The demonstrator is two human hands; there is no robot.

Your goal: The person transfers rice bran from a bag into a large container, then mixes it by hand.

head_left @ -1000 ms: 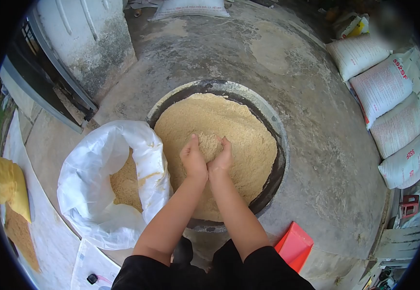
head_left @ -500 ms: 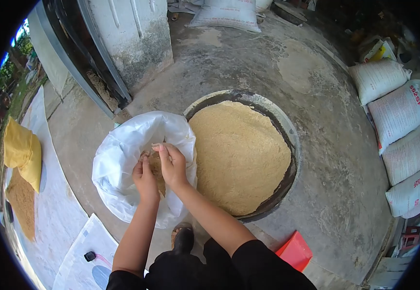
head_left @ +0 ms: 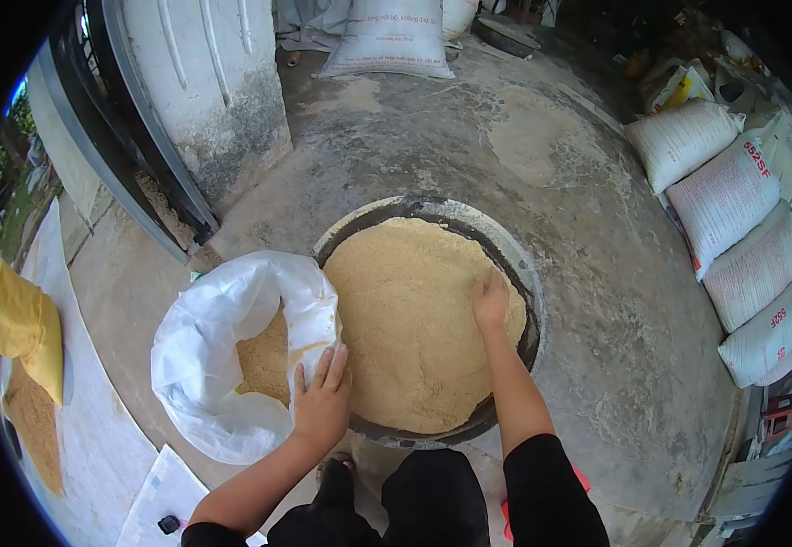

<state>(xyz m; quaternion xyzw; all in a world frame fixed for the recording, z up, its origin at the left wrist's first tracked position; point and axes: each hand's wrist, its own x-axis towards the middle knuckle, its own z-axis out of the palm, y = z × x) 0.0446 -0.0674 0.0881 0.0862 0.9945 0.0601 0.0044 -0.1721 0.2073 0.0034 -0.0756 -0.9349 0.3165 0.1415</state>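
A white plastic sack (head_left: 191, 365) stands with its rim rolled open, and light brown meal (head_left: 266, 357) shows inside it. Against the sack's right rim lies my left hand (head_left: 323, 401), its fingers stretched out flat on the plastic. Right beside the sack is a wide round basin (head_left: 531, 273) heaped with pale yellow meal (head_left: 405, 319). My right hand (head_left: 491, 303) is at the right part of that heap, with its fingers curled inward at the meal's surface. What it holds, if anything, is hidden.
Several printed white sacks (head_left: 724, 205) line the right side, and another white sack (head_left: 387, 36) stands at the back. On the left, a yellow sack (head_left: 29, 333) sits by spread brown meal (head_left: 33, 428). Something red (head_left: 507, 520) shows partly behind my right arm.
My hands were together above the sack's mouth and have come apart. The left moved down to the sack's rim; the right moved across to the basin's meal. The view has shifted.
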